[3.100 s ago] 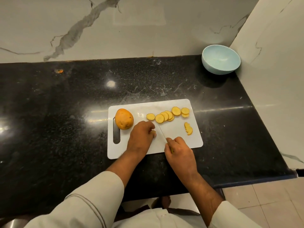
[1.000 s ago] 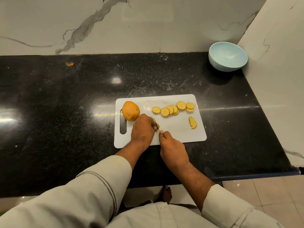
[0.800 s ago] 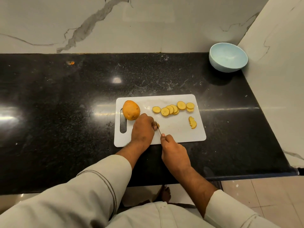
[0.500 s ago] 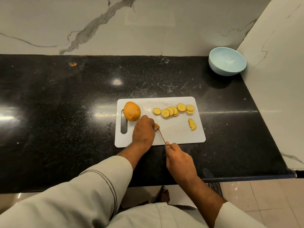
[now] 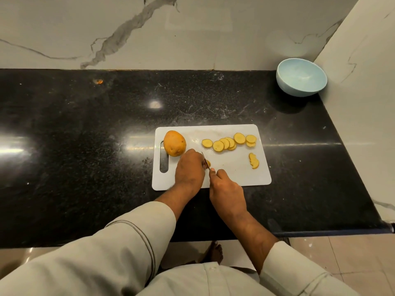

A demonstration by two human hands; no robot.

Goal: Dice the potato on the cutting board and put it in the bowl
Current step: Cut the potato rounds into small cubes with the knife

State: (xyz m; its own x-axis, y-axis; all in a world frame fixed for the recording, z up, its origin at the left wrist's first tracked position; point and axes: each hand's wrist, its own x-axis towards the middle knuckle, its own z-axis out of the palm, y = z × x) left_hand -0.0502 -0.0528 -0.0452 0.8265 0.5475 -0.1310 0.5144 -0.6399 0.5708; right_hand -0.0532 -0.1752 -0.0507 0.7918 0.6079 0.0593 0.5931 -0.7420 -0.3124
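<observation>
Slicing is in hand: at frame centre the left hand [image 5: 189,167] pins a potato piece [image 5: 207,163] on the cutting board [image 5: 235,176], the right hand [image 5: 226,189] grips the knife [image 5: 204,160] — dicing must follow, then the empty bowl [image 5: 301,76], upper right.

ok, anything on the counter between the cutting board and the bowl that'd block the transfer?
Nothing visible. The black stone counter between the white plastic cutting board and the light blue bowl is bare. The bowl sits in the far right corner, apart from the board.
</observation>
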